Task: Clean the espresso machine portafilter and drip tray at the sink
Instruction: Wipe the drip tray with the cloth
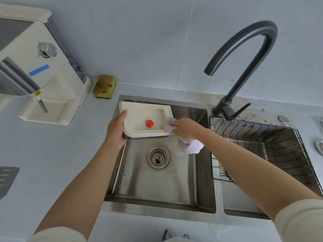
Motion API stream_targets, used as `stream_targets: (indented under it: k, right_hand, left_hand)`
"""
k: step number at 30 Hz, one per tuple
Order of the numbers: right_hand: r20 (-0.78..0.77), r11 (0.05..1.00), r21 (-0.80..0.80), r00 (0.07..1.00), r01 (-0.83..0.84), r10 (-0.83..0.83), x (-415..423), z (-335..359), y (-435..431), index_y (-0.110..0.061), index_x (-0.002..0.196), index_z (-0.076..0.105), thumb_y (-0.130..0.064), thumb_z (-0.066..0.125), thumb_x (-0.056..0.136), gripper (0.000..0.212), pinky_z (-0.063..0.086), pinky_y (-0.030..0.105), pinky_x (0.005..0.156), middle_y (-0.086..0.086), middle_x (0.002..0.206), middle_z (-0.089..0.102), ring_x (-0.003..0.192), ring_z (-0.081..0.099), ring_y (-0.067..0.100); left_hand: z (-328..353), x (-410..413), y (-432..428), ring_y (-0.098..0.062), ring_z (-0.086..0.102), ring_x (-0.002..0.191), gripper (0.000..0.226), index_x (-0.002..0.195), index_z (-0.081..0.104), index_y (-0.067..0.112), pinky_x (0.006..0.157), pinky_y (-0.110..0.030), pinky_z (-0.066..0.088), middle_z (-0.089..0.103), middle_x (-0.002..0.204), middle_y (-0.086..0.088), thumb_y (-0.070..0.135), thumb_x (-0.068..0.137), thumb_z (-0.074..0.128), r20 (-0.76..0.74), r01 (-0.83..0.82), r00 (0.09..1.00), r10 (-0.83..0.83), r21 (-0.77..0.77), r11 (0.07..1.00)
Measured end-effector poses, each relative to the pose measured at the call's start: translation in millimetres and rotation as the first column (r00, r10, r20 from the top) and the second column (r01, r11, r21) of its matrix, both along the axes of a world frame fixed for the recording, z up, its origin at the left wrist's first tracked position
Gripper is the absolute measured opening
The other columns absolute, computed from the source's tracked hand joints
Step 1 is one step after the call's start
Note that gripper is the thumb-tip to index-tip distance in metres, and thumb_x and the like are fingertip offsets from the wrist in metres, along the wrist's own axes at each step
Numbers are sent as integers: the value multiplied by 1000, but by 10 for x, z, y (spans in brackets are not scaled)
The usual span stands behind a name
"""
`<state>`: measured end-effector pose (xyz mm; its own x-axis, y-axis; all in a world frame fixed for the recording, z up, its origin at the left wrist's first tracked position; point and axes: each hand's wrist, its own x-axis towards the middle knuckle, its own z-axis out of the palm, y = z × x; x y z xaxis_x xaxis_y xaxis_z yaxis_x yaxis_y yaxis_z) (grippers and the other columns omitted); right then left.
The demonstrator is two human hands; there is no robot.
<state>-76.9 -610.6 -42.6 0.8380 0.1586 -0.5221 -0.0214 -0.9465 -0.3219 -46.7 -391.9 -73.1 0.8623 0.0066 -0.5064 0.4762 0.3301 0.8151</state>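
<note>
L hand (116, 128) holds drip tray (138, 114) over sink (157, 182); R hand (186, 128) w/ cloth (189, 145).

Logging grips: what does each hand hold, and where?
Left hand grips the cream plastic drip tray, left end. Right hand clutches the white cloth, upper end.

one tray (139, 114), one cloth (190, 146), seemingly one sponge (104, 87)
</note>
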Motion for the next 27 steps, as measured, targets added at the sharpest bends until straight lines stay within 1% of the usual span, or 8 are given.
stream_targets:
  k: [6,9,12,14,16,18,23,27]
  right_hand:
    - [-62,990,117,995,81,-74,23,77,-37,-21,134,48,-24,48,93,41,37,25,94,4,131,57,116,53,21]
    - [-2,967,191,986,166,-169,98,123,-39,-19,133,50,-29,49,94,40,39,26,96,4,131,57,116,54,22]
    - [23,919,300,962,254,-273,159,155,2,-17,130,52,-32,51,93,41,41,28,96,5,128,59,115,54,22]
    - [8,896,330,948,298,-318,179,152,32,-16,129,54,-32,52,92,40,41,27,92,5,124,61,108,55,20]
    - [-4,889,317,938,330,-346,197,120,68,-15,125,56,-30,52,91,38,43,27,87,7,116,63,99,56,20]
    - [-7,888,292,929,356,-370,211,79,107,-13,120,59,-30,52,91,35,42,26,83,7,110,64,93,55,18]
    - [17,927,154,938,341,-347,249,29,192,-1,101,64,-29,44,92,36,39,25,71,6,78,57,79,51,18]
    - [56,959,104,961,263,-270,284,85,244,-6,110,63,-33,42,92,39,47,33,85,13,104,67,94,60,25]
  left_hand:
    - [-91,-65,-7,-23,62,98,18,106,57,16,84,-40,51,64,108,-7,26,93,50,-48,27,998,-32,-91,995]
    - [-166,-80,-7,-29,60,109,46,125,51,8,83,-42,55,63,120,-12,33,87,58,-73,46,996,-51,-69,997]
    - [-222,-119,-60,-33,59,113,83,129,48,8,88,-52,52,59,127,-16,49,61,74,-84,90,992,-93,-34,995]
    - [-266,-137,-109,-38,58,114,92,129,48,7,88,-62,47,58,128,-18,52,53,76,-66,140,988,-142,-39,989]
    - [-204,-164,-181,-38,60,109,92,129,47,7,78,-58,52,59,126,-17,52,54,74,-56,143,988,-145,-42,989]
    - [-139,-178,-253,-35,63,99,84,124,48,5,71,-48,53,61,118,-16,51,58,72,-53,138,989,-141,-41,990]
    - [-120,-165,-371,-21,61,74,16,88,48,21,56,-36,52,60,90,-2,34,89,57,-11,148,989,-148,36,988]
    - [-83,-128,-376,-19,60,71,14,85,46,22,46,-31,53,59,86,0,32,90,55,15,168,985,-169,58,984]
